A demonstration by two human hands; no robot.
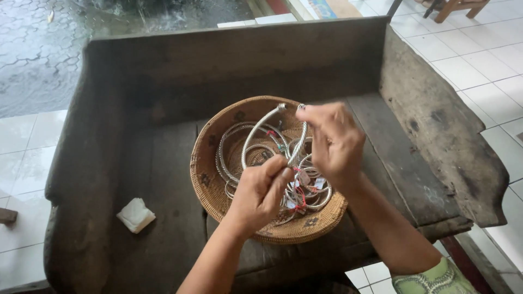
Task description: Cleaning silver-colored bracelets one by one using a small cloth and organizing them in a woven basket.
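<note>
silver bangle (261,128) held above woven basket (210,179), open ends up. left hand (260,193) pinches its lower curve; right hand (332,141) grips one end. white cloth (135,215) left of basket.

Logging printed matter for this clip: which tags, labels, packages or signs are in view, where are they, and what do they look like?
Small tags: on red strings among the silver bangles in the woven basket, below the right hand; pale, roughly rectangular.
Folded white paper: on the dark wooden bench, left of the basket; squarish, plain.
Colourful flat item: on the floor at the top edge; too cut off to identify.
</note>
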